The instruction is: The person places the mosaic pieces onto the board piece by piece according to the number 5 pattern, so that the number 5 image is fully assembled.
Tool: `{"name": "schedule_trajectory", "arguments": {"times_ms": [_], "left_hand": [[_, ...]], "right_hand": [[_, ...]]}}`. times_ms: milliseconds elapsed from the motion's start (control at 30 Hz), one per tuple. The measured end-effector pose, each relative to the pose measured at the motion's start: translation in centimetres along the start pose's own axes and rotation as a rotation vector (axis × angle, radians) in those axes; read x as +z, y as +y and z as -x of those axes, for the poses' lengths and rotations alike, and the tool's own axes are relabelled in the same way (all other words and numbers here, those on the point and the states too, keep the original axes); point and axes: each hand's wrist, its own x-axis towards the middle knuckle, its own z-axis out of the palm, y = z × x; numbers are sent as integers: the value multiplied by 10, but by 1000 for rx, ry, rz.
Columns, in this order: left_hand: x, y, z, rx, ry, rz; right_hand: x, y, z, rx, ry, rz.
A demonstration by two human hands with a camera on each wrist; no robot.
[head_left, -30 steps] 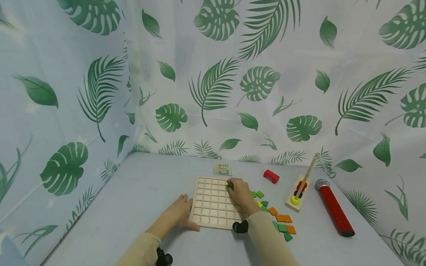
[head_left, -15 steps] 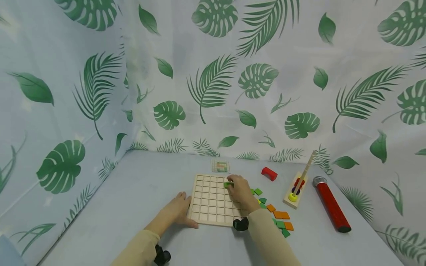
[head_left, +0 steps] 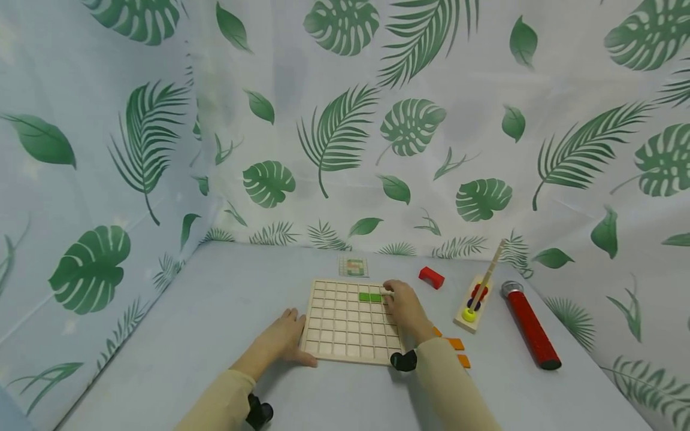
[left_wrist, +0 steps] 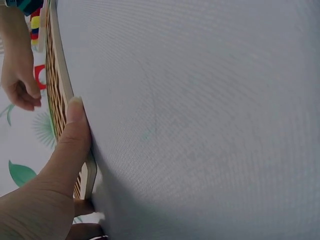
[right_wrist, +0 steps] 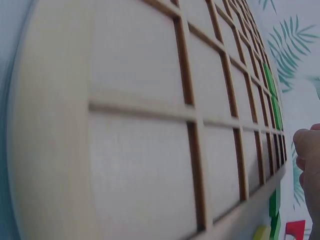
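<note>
A wooden grid board (head_left: 345,323) lies on the table, with two green tiles (head_left: 369,297) side by side in neighbouring cells near its far right corner. My left hand (head_left: 283,338) holds the near left corner of the board. Its thumb (left_wrist: 75,127) lies along the front edge in the left wrist view, and the other fingers are partly hidden beyond the corner. My right hand (head_left: 404,305) is by the board's far right side, fingers loosely bent, with nothing seen in them. In the right wrist view, part of that hand (right_wrist: 310,155) shows beyond the tiles.
Orange tiles (head_left: 455,343) lie right of the board, partly hidden by my right arm. Behind the board lies a small pattern card (head_left: 353,267). Farther right are a red arch block (head_left: 431,277), a bead stand with an upright stick (head_left: 468,314) and a red tube (head_left: 532,329).
My right hand has let go of the green tile and drawn back to the right, leaving both green tiles visible on the board. My left hand stays at the corner. The view has shifted slightly.
</note>
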Motion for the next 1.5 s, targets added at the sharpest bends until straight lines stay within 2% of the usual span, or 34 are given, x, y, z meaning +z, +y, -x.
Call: {"name": "schedule_trajectory", "arguments": {"times_ms": [200,300,433,633,800,1067,1300,1500], "left_hand": [[-1,-3,-1,8,-1,-10],[-4,-4,0,0,-6,-16],[-4,-2,2,1,-16,-7],[-1,0,0,17,3,-10],[2,-2,-2,15,6,-9],[5,-5,-2,10,7,-1],[3,-4,-1,1,-3,39],[3,-3,-1,-2,-13,35]], "right_hand": [[-12,12,4,23,36,2],[-15,16,4,36,21,14],[-21,24,8,95,0,36],[-29,45,15,157,13,57],[-33,56,23,202,-22,44],[-36,60,28,243,-51,20],[-37,59,28,224,-50,21],[-34,56,28,217,-62,17]]}}
